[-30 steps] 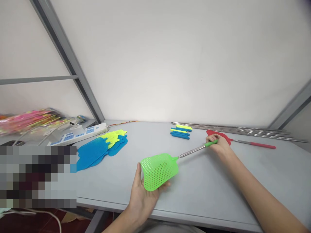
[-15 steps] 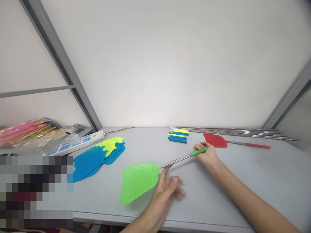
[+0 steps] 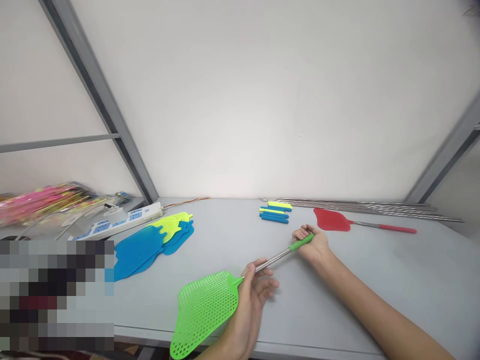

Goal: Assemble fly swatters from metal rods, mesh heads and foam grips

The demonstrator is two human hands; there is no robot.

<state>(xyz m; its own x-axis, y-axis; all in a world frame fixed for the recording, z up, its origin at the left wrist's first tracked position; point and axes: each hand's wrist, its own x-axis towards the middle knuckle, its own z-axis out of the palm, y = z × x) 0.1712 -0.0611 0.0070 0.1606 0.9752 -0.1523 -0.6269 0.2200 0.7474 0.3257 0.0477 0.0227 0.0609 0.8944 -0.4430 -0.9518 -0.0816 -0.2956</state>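
A green fly swatter (image 3: 208, 310) slants above the front of the grey table (image 3: 337, 320), its perforated head low at the left. My right hand (image 3: 313, 245) is wrapped round its green grip. My left hand (image 3: 253, 292) closes thumb and fingers on the metal rod (image 3: 277, 257) just past the head, the lower fingers loosely curled. Beyond my right hand lies a red fly swatter (image 3: 333, 220) with a red grip. Several blue and yellow grips (image 3: 275, 212) lie in a small pile behind the hands.
Loose blue swatter heads (image 3: 138, 250) and yellow ones (image 3: 174, 225) are stacked at the left, beside a white power strip (image 3: 127, 218). Several metal rods (image 3: 360, 205) lie along the back wall. Packaged pink and yellow items (image 3: 48, 202) sit far left.
The green swatter has come nearer, its head dropping down and left. My left hand's fingers have closed round the rod, and my right hand has shifted slightly left and down with the grip.
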